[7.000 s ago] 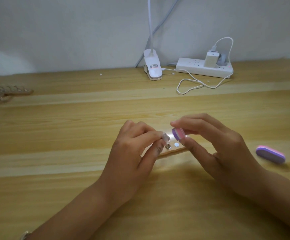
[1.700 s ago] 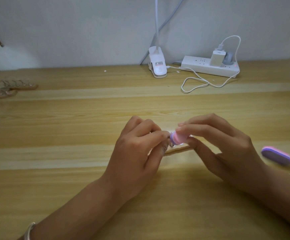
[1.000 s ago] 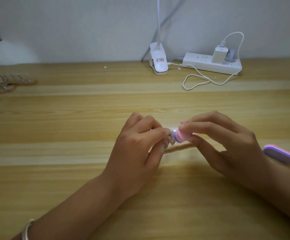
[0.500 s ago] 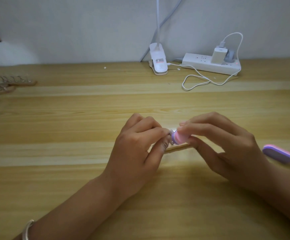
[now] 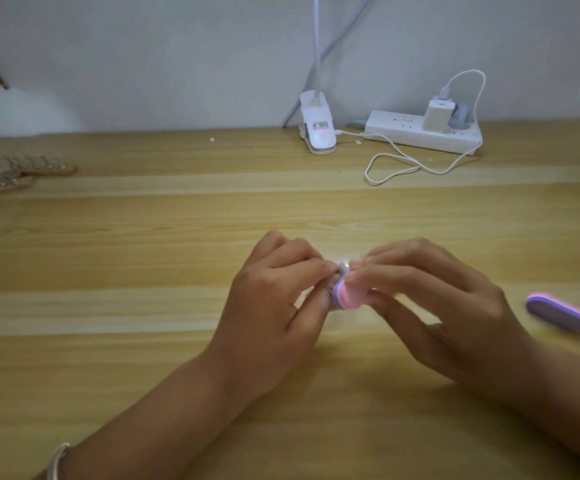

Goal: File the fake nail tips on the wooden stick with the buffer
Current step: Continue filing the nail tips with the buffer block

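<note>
My left hand (image 5: pixel 274 313) pinches the wooden stick with clear fake nail tips; only a pale tip (image 5: pixel 342 268) shows between thumb and forefinger, and the rest is hidden behind my fingers. My right hand (image 5: pixel 430 306) grips a small pink and purple buffer (image 5: pixel 449 296) between thumb and fingers. The buffer's rounded end is pressed against the nail tip, just above the wooden table (image 5: pixel 143 271). Motion blurs the buffer.
A second pink and purple buffer (image 5: pixel 556 311) lies on the table at the right. More sticks with nail tips (image 5: pixel 15 171) lie at the far left. At the back stand a white clip lamp base (image 5: pixel 318 128), a power strip (image 5: pixel 423 131) and a looped white cable (image 5: pixel 399 164).
The buffer in my right hand has slid down and left across the nail tip. My left hand keeps its hold in nearly the same place.
</note>
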Tool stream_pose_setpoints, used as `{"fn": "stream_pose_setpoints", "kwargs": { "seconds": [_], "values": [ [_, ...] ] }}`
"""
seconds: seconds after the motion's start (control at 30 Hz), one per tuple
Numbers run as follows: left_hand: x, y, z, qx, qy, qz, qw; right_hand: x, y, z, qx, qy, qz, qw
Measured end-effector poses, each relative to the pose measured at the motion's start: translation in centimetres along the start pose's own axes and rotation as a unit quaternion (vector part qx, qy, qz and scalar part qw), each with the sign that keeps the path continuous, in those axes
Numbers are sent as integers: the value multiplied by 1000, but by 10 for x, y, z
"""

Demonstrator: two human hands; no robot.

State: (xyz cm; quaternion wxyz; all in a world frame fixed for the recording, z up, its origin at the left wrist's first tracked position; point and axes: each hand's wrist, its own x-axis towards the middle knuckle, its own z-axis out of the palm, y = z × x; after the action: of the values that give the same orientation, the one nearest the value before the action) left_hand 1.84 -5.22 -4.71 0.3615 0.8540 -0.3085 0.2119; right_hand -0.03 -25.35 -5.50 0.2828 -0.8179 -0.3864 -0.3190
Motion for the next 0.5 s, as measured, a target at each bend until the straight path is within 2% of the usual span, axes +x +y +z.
{"fn": "stream_pose_setpoints", "kwargs": {
  "seconds": [0.13, 0.3, 0.4, 0.5],
  "values": [
    [1, 1, 1, -9, 0, -8, 1000, 0, 7, -4, -16, 5, 26, 1000],
    [0, 2, 0, -36, 2, -18, 999, -1, 2, 1, -12, 7, -4, 1000],
    [2, 4, -2, -69, -1, -33, 997, 0, 14, -9, -33, 21, 34, 999],
    [2, 5, -2, -76, 0, -34, 997, 1, 9, -8, -1, 49, 49, 998]
  ]
}}
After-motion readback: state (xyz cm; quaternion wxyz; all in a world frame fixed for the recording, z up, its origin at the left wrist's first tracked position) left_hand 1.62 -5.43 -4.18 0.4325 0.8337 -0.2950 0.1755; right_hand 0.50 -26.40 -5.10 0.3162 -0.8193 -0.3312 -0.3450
